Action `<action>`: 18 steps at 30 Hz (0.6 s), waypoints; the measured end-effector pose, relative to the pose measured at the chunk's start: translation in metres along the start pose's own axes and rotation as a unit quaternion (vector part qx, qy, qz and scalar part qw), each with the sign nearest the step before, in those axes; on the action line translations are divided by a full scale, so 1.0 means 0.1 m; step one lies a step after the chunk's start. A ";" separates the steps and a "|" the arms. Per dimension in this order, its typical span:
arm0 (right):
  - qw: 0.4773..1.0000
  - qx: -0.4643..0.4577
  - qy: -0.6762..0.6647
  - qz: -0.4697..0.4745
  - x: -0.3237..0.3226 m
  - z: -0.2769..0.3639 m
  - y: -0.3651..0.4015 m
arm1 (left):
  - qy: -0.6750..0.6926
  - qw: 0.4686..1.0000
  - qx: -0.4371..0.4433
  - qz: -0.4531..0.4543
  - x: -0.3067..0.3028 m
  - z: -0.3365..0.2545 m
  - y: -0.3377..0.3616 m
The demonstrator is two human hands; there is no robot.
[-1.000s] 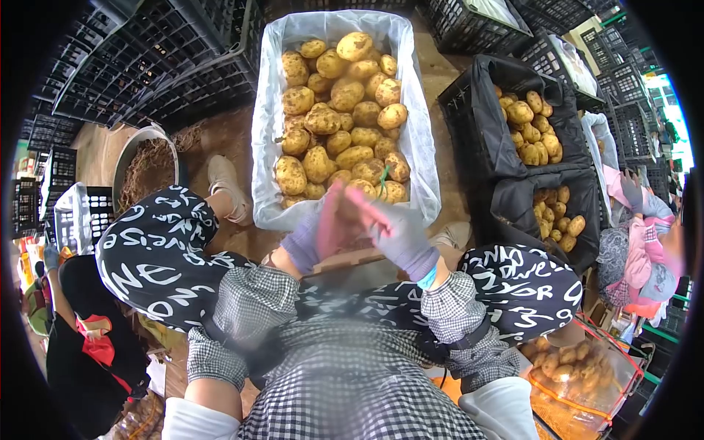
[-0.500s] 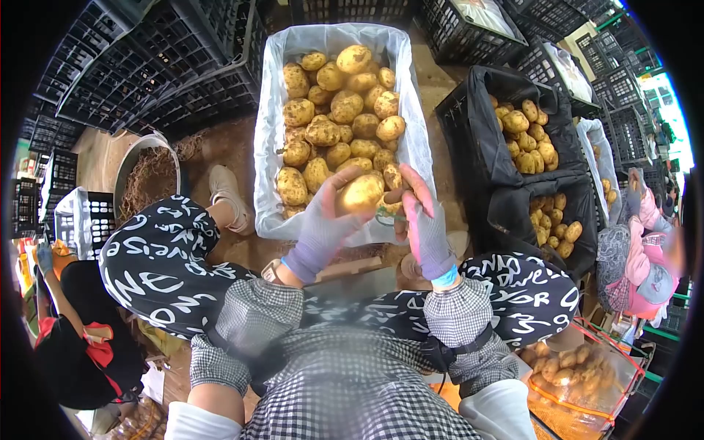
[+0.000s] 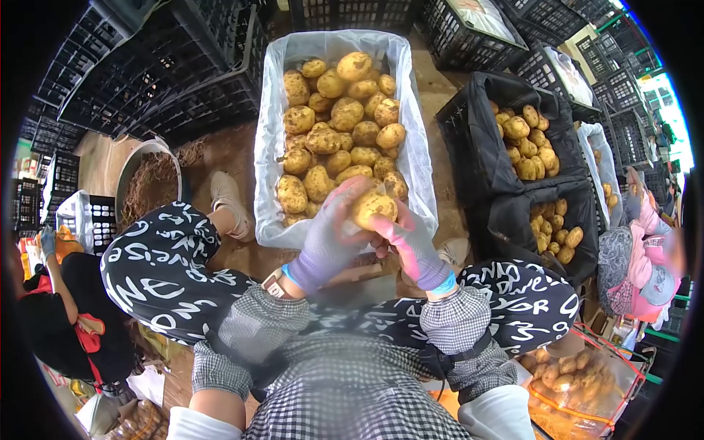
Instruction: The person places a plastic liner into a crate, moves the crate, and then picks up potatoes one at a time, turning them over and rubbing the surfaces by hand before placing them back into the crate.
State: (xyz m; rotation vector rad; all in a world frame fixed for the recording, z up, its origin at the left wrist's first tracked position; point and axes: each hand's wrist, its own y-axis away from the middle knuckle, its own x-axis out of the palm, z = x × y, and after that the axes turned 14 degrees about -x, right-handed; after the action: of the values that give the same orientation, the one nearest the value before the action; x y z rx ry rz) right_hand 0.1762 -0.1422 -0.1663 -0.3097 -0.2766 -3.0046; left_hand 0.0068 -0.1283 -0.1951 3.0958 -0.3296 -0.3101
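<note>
A large yellow potato [image 3: 372,211] with brown soil marks is held between both hands over the near end of a crate. My left hand [image 3: 328,243], in a grey-purple glove with bare-looking fingertips, wraps round its left side. My right hand [image 3: 416,248], gloved the same way, presses its thumb on the potato's lower right, the other fingers curled beneath and partly hidden. Below the hands stands the crate with a clear plastic liner [image 3: 421,158], full of soil-specked potatoes [image 3: 346,114].
On the right stand two black-lined crates [image 3: 480,125] of potatoes. A round bucket [image 3: 178,172] with dry brown matter sits at left, below stacked black crates [image 3: 158,66]. Bagged potatoes [image 3: 565,374] lie at lower right. One person [image 3: 638,264] is at far right, another [image 3: 77,330] at left.
My right hand has come in from the right and closed on the potato, which has shifted slightly right and down. The small dark, green-edged item by my right fingers is now hidden.
</note>
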 end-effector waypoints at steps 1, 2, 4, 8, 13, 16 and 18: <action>0.999 0.010 -0.010 -0.036 -0.03 0.00 0.01 | 0.053 0.998 -0.026 0.015 0.02 0.07 -0.01; 0.995 -0.036 -0.086 -0.034 -0.20 -0.07 -0.04 | 0.106 0.993 -0.050 0.030 0.03 0.12 -0.05; 0.909 -0.127 -0.343 -0.201 -0.35 0.03 -0.13 | 0.196 0.966 -0.167 0.029 -0.07 0.20 -0.20; 0.880 -0.244 -0.388 -0.121 -0.93 0.19 -0.12 | 0.036 0.961 -0.270 0.046 -0.03 0.39 -0.72; 0.939 -0.092 -0.223 -0.245 -0.70 0.27 0.00 | -0.283 0.939 -0.196 -0.004 0.73 0.53 -1.65; 0.964 -0.177 -0.042 -0.193 -0.73 0.23 0.01 | -0.414 0.882 -0.218 -0.057 1.11 0.65 -2.10; 0.955 -0.245 0.084 -0.146 -0.81 0.13 -0.01 | -0.416 0.873 -0.227 -0.117 1.27 0.80 -2.19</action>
State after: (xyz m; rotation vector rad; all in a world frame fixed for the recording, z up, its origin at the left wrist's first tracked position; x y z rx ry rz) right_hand 0.2576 -0.1317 -0.1713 -0.0485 0.4920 -3.3248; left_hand 0.1586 0.0602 -0.3052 2.3602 0.1236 -1.4813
